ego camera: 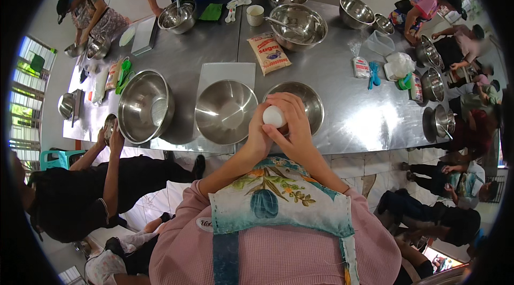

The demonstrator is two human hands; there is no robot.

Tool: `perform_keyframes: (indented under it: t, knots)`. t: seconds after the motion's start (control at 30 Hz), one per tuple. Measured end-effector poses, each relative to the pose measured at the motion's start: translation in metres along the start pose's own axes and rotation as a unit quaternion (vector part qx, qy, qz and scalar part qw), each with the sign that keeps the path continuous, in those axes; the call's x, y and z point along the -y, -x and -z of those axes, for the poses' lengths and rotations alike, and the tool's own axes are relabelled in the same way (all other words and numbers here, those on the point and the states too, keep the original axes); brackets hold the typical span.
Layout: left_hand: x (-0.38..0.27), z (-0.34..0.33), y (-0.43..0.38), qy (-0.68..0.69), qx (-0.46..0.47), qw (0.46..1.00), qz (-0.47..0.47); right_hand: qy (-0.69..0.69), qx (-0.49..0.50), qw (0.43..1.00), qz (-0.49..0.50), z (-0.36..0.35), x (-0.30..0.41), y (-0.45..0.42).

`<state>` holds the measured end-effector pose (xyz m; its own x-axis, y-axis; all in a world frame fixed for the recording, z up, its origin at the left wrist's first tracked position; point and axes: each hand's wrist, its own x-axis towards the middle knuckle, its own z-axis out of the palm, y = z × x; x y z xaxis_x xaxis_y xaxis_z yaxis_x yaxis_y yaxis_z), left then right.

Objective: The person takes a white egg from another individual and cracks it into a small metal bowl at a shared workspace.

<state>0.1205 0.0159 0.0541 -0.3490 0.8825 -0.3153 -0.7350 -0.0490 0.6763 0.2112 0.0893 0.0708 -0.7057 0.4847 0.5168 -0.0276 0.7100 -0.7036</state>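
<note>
Cupped together in front of my apron, my left hand (pixel 260 130) and my right hand (pixel 293 118) hold a white egg (pixel 274 116) between them. Its upper end shows between my thumbs; the rest is hidden by my fingers. Behind and partly below my hands sits a stainless steel mixing bowl (pixel 315 108), whose left part they cover. To the left, a second steel bowl (pixel 226 112) rests over a flat, pale scale or board (pixel 229 71), with no contents visible inside. I cannot see any crack in the shell.
A sugar bag (pixel 269 54) lies beyond the bowls, near a large steel bowl with a whisk (pixel 299 28). A big steel bowl (pixel 145 106) stands at left, beside a co-worker's hands (pixel 112 136). Two people work across the steel table (pixel 345 124). Blue measuring spoons (pixel 374 75) lie right.
</note>
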Motion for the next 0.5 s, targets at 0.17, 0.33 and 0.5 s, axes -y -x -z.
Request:
perform_keyframes:
  t: [0.17, 0.33, 0.5]
  knots:
    - [-0.001, 0.038, -0.002, 0.078, 0.050, 0.996, 0.009, -0.002, 0.015, 1.000, 0.027, -0.014, 0.009, -0.004]
    - [-0.001, 0.049, 0.005, 0.132, 0.043, 0.990, 0.003, -0.014, 0.038, 0.998, 0.048, -0.026, 0.009, -0.003]
    - [-0.008, 0.067, 0.013, 0.133, 0.069, 0.988, -0.024, -0.037, 0.057, 0.997, 0.040, -0.040, 0.017, -0.006]
